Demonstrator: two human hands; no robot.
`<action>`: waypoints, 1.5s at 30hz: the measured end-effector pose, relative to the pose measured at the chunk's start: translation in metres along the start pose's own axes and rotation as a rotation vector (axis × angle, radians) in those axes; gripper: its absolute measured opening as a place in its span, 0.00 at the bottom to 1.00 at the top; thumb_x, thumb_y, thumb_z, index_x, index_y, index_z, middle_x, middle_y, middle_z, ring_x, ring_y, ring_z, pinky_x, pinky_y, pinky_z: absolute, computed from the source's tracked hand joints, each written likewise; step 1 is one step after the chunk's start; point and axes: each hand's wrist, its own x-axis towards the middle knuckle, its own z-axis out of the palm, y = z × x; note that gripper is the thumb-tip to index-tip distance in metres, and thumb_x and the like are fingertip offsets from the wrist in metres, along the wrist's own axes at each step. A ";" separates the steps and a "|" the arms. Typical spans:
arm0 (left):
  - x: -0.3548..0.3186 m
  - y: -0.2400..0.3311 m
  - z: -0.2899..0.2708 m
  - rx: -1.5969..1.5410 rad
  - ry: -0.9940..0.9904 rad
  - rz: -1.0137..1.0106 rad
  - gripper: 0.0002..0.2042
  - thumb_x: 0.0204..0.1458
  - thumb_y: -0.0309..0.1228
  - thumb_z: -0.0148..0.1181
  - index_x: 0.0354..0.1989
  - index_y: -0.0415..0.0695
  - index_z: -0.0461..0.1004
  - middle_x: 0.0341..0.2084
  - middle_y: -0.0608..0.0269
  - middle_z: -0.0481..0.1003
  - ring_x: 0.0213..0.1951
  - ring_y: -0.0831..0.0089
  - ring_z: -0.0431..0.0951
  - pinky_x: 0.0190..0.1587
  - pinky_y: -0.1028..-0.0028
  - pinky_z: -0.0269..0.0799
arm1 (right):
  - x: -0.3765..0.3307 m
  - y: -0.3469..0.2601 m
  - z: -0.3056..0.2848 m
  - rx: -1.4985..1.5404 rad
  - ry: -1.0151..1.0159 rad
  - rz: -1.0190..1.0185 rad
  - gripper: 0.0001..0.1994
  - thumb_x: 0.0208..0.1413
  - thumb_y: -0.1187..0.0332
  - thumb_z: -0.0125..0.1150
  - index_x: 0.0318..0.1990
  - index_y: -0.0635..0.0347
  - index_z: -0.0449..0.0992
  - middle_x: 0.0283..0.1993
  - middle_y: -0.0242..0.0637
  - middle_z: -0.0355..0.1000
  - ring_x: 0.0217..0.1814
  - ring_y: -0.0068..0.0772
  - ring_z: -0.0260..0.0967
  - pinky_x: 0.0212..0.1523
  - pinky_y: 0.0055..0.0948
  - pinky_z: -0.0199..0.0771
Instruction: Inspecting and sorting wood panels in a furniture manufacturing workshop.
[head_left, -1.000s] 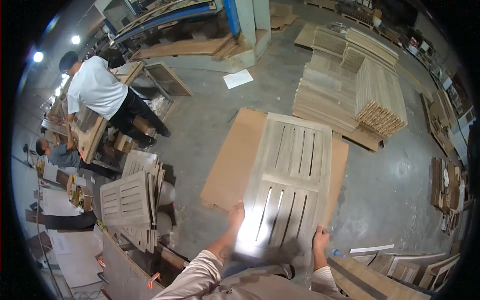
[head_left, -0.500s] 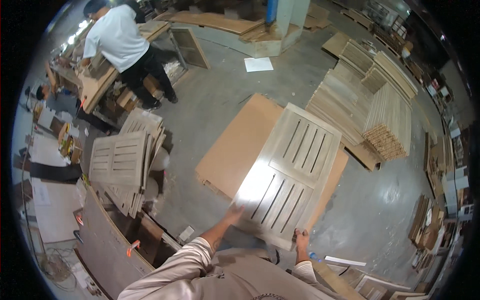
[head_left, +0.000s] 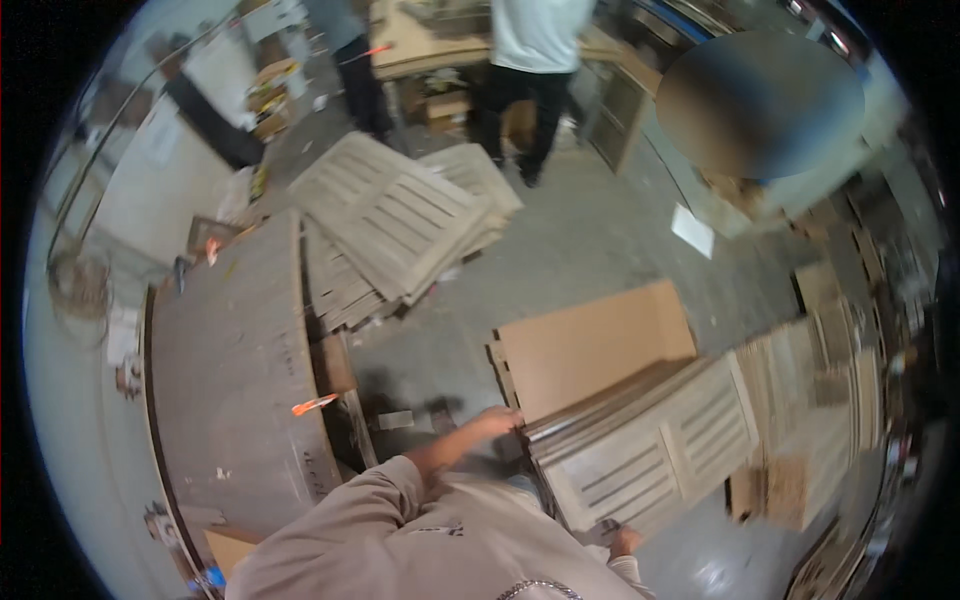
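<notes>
I hold a pale slatted wooden panel (head_left: 650, 445) by its near edge, and it lies tilted out to my right. My left hand (head_left: 497, 420) grips its upper left corner. My right hand (head_left: 625, 540) holds its lower edge, mostly hidden behind my shoulder. Under the panel lies a flat brown board (head_left: 590, 345) on the concrete floor.
A grey workbench (head_left: 235, 380) stands at my left. A heap of similar slatted panels (head_left: 400, 225) lies beyond it. Two people (head_left: 520, 80) stand at a table at the far end. Stacks of wooden parts (head_left: 830, 380) fill the right side.
My view has swung left, so the panel now sits at my right and the workbench has come into view. Both hands have kept their hold on the panel.
</notes>
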 end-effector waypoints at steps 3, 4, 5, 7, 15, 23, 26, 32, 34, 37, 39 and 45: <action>0.000 -0.067 -0.097 -0.204 0.373 -0.080 0.19 0.57 0.50 0.53 0.41 0.46 0.76 0.27 0.67 0.77 0.25 0.75 0.75 0.29 0.72 0.71 | -0.002 -0.126 0.049 -0.162 0.124 -0.060 0.16 0.44 0.67 0.61 0.35 0.75 0.74 0.36 0.51 0.76 0.40 0.48 0.74 0.43 0.41 0.73; -0.006 -0.108 -0.131 -0.226 0.572 -0.200 0.20 0.57 0.50 0.52 0.41 0.45 0.76 0.26 0.65 0.77 0.25 0.75 0.75 0.29 0.72 0.71 | -0.005 -0.172 0.066 -0.141 0.133 -0.124 0.17 0.44 0.67 0.61 0.37 0.75 0.73 0.38 0.52 0.76 0.41 0.48 0.74 0.43 0.40 0.73; -0.011 -0.142 -0.157 -0.243 0.765 -0.333 0.20 0.58 0.49 0.51 0.40 0.44 0.76 0.26 0.64 0.77 0.26 0.75 0.75 0.29 0.72 0.71 | -0.013 -0.232 0.081 -0.037 -0.022 0.048 0.21 0.43 0.66 0.63 0.41 0.75 0.71 0.41 0.55 0.75 0.44 0.51 0.74 0.44 0.42 0.74; -0.020 -0.087 -0.197 -0.306 0.705 -0.409 0.25 0.55 0.50 0.49 0.49 0.41 0.75 0.49 0.46 0.74 0.55 0.51 0.71 0.57 0.60 0.66 | 0.033 -0.231 0.106 -0.197 -0.017 -0.097 0.26 0.44 0.64 0.64 0.48 0.76 0.69 0.47 0.60 0.72 0.51 0.57 0.70 0.53 0.44 0.70; -0.040 -0.073 -0.289 -0.991 0.852 -0.316 0.24 0.55 0.49 0.54 0.46 0.39 0.76 0.47 0.46 0.75 0.53 0.51 0.73 0.52 0.56 0.66 | 0.033 -0.596 0.239 -0.467 -0.205 -0.493 0.35 0.48 0.59 0.60 0.59 0.78 0.60 0.58 0.66 0.64 0.63 0.60 0.61 0.65 0.39 0.57; 0.060 -0.047 -0.366 -0.956 0.897 -0.392 0.50 0.49 0.58 0.58 0.70 0.35 0.41 0.67 0.44 0.50 0.69 0.55 0.50 0.68 0.61 0.46 | 0.171 -0.853 0.414 -0.381 -0.372 -0.833 0.39 0.47 0.58 0.62 0.62 0.78 0.56 0.62 0.65 0.59 0.65 0.58 0.58 0.67 0.41 0.55; 0.068 -0.004 -0.393 -1.168 0.941 -0.264 0.51 0.46 0.56 0.62 0.70 0.36 0.41 0.68 0.46 0.49 0.68 0.57 0.51 0.66 0.63 0.51 | 0.189 -0.932 0.455 -0.336 -0.355 -0.984 0.37 0.46 0.58 0.63 0.60 0.72 0.59 0.61 0.59 0.62 0.61 0.57 0.62 0.64 0.44 0.58; 0.083 0.017 -0.421 -1.160 0.950 -0.625 0.45 0.48 0.54 0.58 0.67 0.35 0.50 0.63 0.45 0.58 0.61 0.57 0.62 0.60 0.62 0.59 | 0.186 -1.019 0.481 -0.743 -0.592 -0.926 0.30 0.50 0.52 0.60 0.52 0.70 0.67 0.48 0.58 0.71 0.51 0.60 0.69 0.53 0.46 0.68; 0.084 0.024 -0.430 -1.118 1.052 -0.656 0.38 0.48 0.53 0.59 0.60 0.36 0.62 0.58 0.45 0.66 0.59 0.57 0.67 0.57 0.63 0.63 | 0.189 -1.018 0.483 -0.668 -0.537 -0.891 0.28 0.51 0.49 0.58 0.46 0.69 0.72 0.43 0.57 0.74 0.47 0.61 0.71 0.50 0.47 0.69; 0.078 0.007 -0.427 -1.135 1.053 -0.692 0.35 0.49 0.54 0.59 0.57 0.36 0.66 0.53 0.50 0.70 0.54 0.60 0.70 0.53 0.64 0.66 | 0.180 -1.044 0.461 -0.623 -0.474 -0.886 0.29 0.54 0.45 0.54 0.42 0.70 0.73 0.41 0.59 0.74 0.46 0.61 0.71 0.48 0.48 0.70; 0.061 -0.007 -0.420 -1.216 0.954 -0.572 0.35 0.50 0.55 0.59 0.56 0.37 0.66 0.50 0.55 0.72 0.49 0.63 0.72 0.48 0.66 0.68 | 0.165 -1.072 0.442 -0.543 -0.455 -0.810 0.30 0.57 0.44 0.51 0.41 0.71 0.74 0.40 0.61 0.74 0.45 0.62 0.71 0.47 0.48 0.69; -0.042 0.121 -0.493 -0.939 0.855 -0.352 0.30 0.51 0.58 0.57 0.46 0.39 0.77 0.39 0.52 0.77 0.38 0.70 0.75 0.40 0.67 0.71 | 0.193 -1.106 0.429 -0.363 -0.616 -0.974 0.29 0.61 0.48 0.48 0.35 0.73 0.75 0.35 0.57 0.74 0.38 0.52 0.71 0.44 0.43 0.67</action>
